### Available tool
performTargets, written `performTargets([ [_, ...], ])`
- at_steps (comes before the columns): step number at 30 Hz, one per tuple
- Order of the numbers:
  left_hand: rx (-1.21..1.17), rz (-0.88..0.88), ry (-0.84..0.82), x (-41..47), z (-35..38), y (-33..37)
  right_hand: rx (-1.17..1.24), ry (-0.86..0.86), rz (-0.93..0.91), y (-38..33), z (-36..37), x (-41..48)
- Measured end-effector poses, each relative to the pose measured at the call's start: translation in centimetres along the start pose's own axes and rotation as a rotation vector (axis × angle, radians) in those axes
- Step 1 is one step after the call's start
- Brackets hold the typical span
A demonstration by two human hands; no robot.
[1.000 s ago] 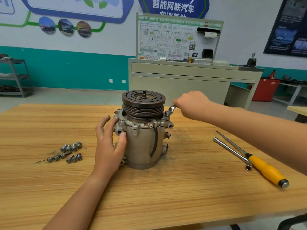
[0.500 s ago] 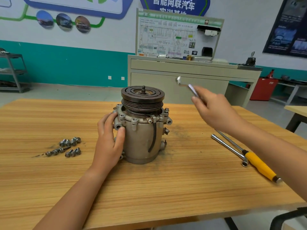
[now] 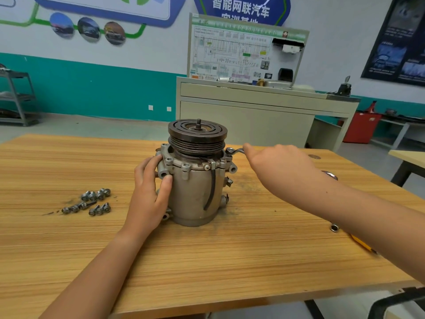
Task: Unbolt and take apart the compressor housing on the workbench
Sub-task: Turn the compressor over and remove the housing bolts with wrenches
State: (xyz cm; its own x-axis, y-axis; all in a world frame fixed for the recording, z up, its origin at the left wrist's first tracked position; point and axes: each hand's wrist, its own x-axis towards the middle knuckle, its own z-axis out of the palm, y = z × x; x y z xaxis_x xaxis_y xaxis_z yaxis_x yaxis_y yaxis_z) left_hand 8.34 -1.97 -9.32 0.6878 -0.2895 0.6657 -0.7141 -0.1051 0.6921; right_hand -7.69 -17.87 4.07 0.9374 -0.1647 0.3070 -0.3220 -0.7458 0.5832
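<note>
While both forearms reach in over the near edge of the wooden tabletop (image 3: 230, 261), the left hand (image 3: 149, 196) cups the side of the compressor housing (image 3: 195, 192). Its fingers curve round the left flank and its thumb presses on the front wall, just under the bolted flange. The housing stands upright directly right of that hand, with its grooved clutch pulley (image 3: 197, 134) on top. Left of the left hand and apart from it, a cluster of loose bolts (image 3: 92, 201) lies on the wood. From under the right forearm peep the yellow handle of a screwdriver (image 3: 363, 244) and the tip of a socket bar (image 3: 334, 227). Farther out, the right hand (image 3: 280, 166) grips the handle of a small wrench (image 3: 234, 151). The wrench head sits at a flange bolt on the housing's right rim, just ahead of the fingertips. Beyond both hands stands a beige training cabinet (image 3: 253, 116) carrying a wiring-diagram board (image 3: 241, 54), with a red bin (image 3: 361, 127) to its right.
</note>
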Motion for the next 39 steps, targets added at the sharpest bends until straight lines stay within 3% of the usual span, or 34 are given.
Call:
performTargets([
  [6,0.012,0.031,-0.003,0.0,-0.1,-0.2,-0.204,-0.046,-0.106,0.2,-0.7,0.2],
  [13,0.011,0.033,-0.013,0.0,0.0,-0.2,-0.11,-0.082,-0.165,2.9,0.0,2.6],
  [20,0.0,0.036,-0.011,0.1,0.0,-0.4,-0.184,-0.069,-0.188,4.0,1.7,7.2],
  [26,0.007,0.034,-0.034,0.2,-0.3,-0.6,0.266,0.085,-0.113,2.2,5.0,9.9],
  [32,-0.003,0.021,-0.038,0.3,-0.2,-0.6,1.018,0.219,0.22,3.6,5.4,5.1],
  [36,0.006,0.015,-0.033,0.3,-0.2,-0.6,0.675,0.098,0.106,3.4,5.1,1.3],
  [39,0.016,0.022,-0.029,0.2,-0.3,-0.6,0.57,0.007,0.054,2.9,4.6,0.3],
])
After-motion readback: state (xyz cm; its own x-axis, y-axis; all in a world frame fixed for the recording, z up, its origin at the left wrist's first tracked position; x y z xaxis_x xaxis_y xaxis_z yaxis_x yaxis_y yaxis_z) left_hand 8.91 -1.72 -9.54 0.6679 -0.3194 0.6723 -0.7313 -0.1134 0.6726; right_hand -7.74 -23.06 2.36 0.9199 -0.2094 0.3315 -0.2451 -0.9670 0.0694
